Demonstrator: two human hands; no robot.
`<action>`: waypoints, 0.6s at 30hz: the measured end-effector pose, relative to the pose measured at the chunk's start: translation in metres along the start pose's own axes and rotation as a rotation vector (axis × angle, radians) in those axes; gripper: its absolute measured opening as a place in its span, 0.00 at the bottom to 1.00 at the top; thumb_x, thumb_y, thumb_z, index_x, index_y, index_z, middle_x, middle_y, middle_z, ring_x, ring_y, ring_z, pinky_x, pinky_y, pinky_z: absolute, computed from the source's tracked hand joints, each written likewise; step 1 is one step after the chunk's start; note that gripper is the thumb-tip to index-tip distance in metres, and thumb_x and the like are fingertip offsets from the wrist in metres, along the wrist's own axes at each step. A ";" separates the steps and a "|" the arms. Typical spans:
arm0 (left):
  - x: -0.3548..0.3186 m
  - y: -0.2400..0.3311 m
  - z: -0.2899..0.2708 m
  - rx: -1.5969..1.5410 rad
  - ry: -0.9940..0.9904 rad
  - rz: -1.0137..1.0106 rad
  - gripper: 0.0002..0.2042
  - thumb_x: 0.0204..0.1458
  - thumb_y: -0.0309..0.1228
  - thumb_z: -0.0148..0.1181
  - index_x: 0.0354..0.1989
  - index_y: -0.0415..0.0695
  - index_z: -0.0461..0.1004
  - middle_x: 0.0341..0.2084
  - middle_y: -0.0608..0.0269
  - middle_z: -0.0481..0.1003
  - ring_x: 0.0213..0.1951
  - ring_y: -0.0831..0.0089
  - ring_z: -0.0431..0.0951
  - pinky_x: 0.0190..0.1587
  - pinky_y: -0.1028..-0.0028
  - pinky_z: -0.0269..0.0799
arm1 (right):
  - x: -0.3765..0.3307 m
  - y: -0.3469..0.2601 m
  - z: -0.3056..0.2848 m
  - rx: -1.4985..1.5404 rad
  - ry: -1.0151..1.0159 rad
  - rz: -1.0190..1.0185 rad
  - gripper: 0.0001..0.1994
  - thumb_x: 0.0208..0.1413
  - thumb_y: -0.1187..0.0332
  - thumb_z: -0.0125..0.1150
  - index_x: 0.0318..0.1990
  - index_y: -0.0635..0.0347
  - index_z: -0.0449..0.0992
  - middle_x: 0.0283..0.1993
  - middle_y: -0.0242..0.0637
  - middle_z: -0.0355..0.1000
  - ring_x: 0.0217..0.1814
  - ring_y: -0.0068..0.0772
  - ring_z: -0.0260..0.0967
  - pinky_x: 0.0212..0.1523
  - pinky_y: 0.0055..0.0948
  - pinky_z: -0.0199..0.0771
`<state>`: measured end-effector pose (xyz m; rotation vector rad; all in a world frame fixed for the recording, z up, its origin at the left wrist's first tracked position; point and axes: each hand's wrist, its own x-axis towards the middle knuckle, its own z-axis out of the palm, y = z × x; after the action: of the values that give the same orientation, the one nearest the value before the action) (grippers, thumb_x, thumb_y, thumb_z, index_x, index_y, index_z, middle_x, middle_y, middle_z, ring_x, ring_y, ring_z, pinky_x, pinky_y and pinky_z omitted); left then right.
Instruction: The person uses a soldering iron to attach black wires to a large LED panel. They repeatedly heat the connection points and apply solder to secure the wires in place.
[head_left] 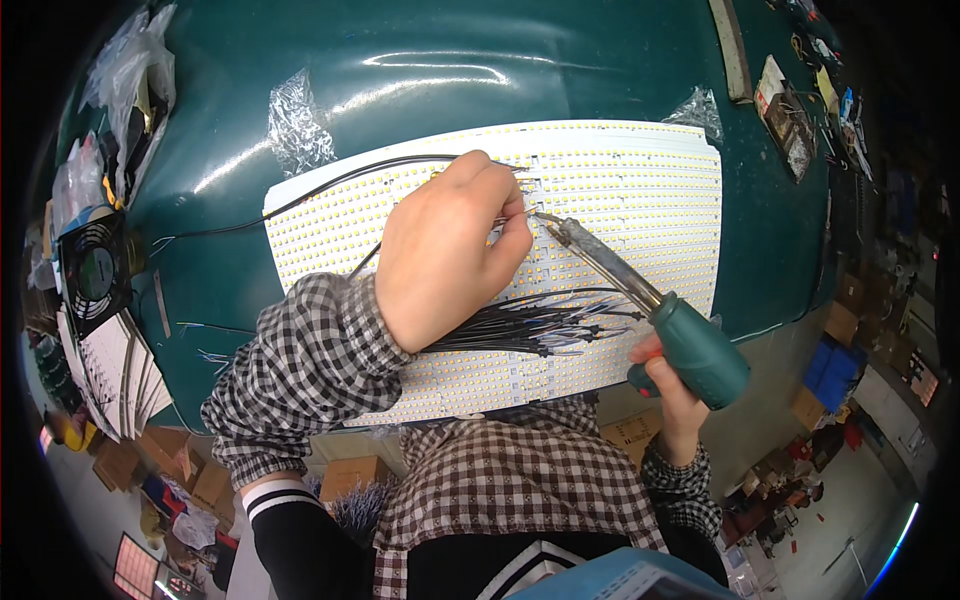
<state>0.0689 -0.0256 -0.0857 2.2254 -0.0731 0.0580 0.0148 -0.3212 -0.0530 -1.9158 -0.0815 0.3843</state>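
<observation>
A white LED board (640,240), covered in rows of small yellow chips, lies on the green table. My left hand (450,250) is over its middle, thumb and forefinger pinched on the thin end of a wire (368,258); the rest of the wire is mostly hidden under the hand. My right hand (672,395) grips the green handle of a soldering gun (700,350). The iron's tip meets the board area just right of my left fingertips. A black cable (330,185) arcs across the board behind my left hand. Closer to me, a bundle of black wires (530,325) lies on the board.
Clear tape (300,125) sticks to the table beyond the board. At left are plastic bags (135,75), a black fan (97,265) and a stack of white boards (120,375). A small worn box (785,120) and a strip (732,50) lie far right.
</observation>
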 end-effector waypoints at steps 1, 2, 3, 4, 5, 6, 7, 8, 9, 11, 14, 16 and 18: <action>0.000 0.000 0.000 0.002 0.000 0.004 0.03 0.47 0.22 0.62 0.28 0.39 0.74 0.27 0.58 0.73 0.27 0.64 0.76 0.26 0.70 0.70 | 0.000 -0.001 0.002 0.021 0.017 0.017 0.19 0.48 0.78 0.73 0.48 0.69 0.75 0.37 0.39 0.79 0.39 0.27 0.78 0.43 0.29 0.79; 0.000 0.000 0.001 0.003 0.001 0.008 0.03 0.47 0.22 0.62 0.28 0.39 0.74 0.27 0.58 0.73 0.27 0.64 0.76 0.26 0.70 0.70 | 0.000 -0.002 0.003 0.031 0.028 0.013 0.18 0.48 0.78 0.73 0.47 0.69 0.75 0.37 0.38 0.79 0.39 0.27 0.78 0.43 0.29 0.79; 0.000 0.000 0.001 -0.008 0.001 0.009 0.03 0.46 0.22 0.62 0.28 0.39 0.73 0.27 0.57 0.72 0.27 0.60 0.76 0.27 0.66 0.70 | 0.001 -0.003 0.004 0.041 0.040 0.009 0.18 0.48 0.78 0.73 0.47 0.69 0.76 0.37 0.38 0.79 0.39 0.27 0.78 0.43 0.29 0.79; 0.000 0.000 0.001 -0.019 0.000 0.011 0.03 0.46 0.23 0.62 0.27 0.39 0.73 0.27 0.55 0.72 0.28 0.56 0.75 0.29 0.63 0.71 | 0.001 -0.003 0.005 0.051 0.051 0.005 0.18 0.47 0.79 0.73 0.46 0.68 0.76 0.37 0.38 0.79 0.39 0.26 0.77 0.42 0.29 0.78; 0.000 0.000 0.000 -0.030 0.000 0.012 0.04 0.46 0.23 0.62 0.27 0.39 0.72 0.27 0.54 0.72 0.28 0.53 0.75 0.31 0.59 0.71 | 0.002 -0.003 0.004 0.034 0.042 -0.006 0.17 0.48 0.78 0.73 0.46 0.68 0.76 0.36 0.38 0.79 0.38 0.26 0.77 0.42 0.28 0.78; 0.000 0.000 0.000 -0.030 0.000 0.012 0.04 0.46 0.23 0.62 0.27 0.39 0.72 0.27 0.54 0.72 0.28 0.52 0.75 0.31 0.59 0.71 | 0.003 -0.004 0.004 0.017 0.034 -0.016 0.17 0.48 0.78 0.73 0.45 0.68 0.76 0.36 0.38 0.78 0.38 0.26 0.77 0.41 0.28 0.78; 0.000 0.000 0.000 -0.030 0.001 0.012 0.04 0.46 0.23 0.62 0.27 0.39 0.72 0.27 0.54 0.72 0.28 0.52 0.75 0.31 0.59 0.71 | 0.003 -0.004 0.004 0.001 0.025 -0.026 0.16 0.48 0.78 0.73 0.45 0.68 0.77 0.36 0.38 0.78 0.37 0.26 0.77 0.41 0.28 0.78; 0.000 0.000 0.000 -0.030 0.001 0.011 0.04 0.46 0.22 0.62 0.27 0.39 0.72 0.27 0.54 0.72 0.28 0.52 0.75 0.30 0.59 0.71 | 0.004 -0.004 0.004 0.012 0.031 -0.019 0.16 0.48 0.78 0.73 0.44 0.68 0.77 0.35 0.38 0.78 0.37 0.26 0.77 0.40 0.27 0.77; 0.000 0.000 0.001 -0.033 0.002 0.011 0.04 0.46 0.22 0.62 0.27 0.39 0.72 0.27 0.54 0.72 0.28 0.52 0.75 0.30 0.59 0.71 | 0.004 -0.006 0.005 0.024 0.037 -0.013 0.16 0.48 0.78 0.73 0.44 0.68 0.77 0.35 0.37 0.78 0.37 0.26 0.77 0.40 0.27 0.77; 0.000 0.000 0.001 -0.038 0.004 0.012 0.04 0.46 0.22 0.62 0.27 0.40 0.72 0.27 0.54 0.72 0.28 0.52 0.75 0.30 0.60 0.72 | 0.004 -0.006 0.006 0.036 0.045 -0.005 0.16 0.47 0.78 0.74 0.44 0.68 0.77 0.35 0.37 0.78 0.36 0.25 0.76 0.40 0.27 0.77; 0.000 0.000 0.001 -0.038 0.005 0.014 0.04 0.46 0.22 0.62 0.27 0.40 0.72 0.27 0.54 0.72 0.28 0.52 0.75 0.30 0.60 0.72 | 0.004 -0.006 0.006 0.033 0.046 -0.005 0.15 0.47 0.77 0.74 0.43 0.68 0.77 0.35 0.37 0.78 0.36 0.25 0.76 0.40 0.27 0.77; 0.000 0.000 0.000 -0.033 -0.001 0.013 0.04 0.46 0.22 0.62 0.27 0.40 0.72 0.27 0.54 0.72 0.28 0.52 0.75 0.30 0.59 0.72 | 0.004 -0.006 0.006 0.026 0.042 -0.011 0.15 0.47 0.77 0.74 0.44 0.68 0.77 0.35 0.37 0.78 0.36 0.25 0.76 0.40 0.27 0.77; 0.000 0.000 0.000 -0.032 -0.004 0.014 0.04 0.46 0.22 0.62 0.27 0.40 0.72 0.27 0.54 0.72 0.28 0.52 0.75 0.30 0.59 0.72 | 0.004 -0.006 0.006 0.028 0.045 -0.001 0.15 0.47 0.77 0.74 0.43 0.68 0.77 0.35 0.37 0.78 0.36 0.25 0.76 0.40 0.27 0.77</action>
<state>0.0690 -0.0259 -0.0857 2.1934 -0.0912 0.0600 0.0177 -0.3128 -0.0502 -1.8954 -0.0475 0.3402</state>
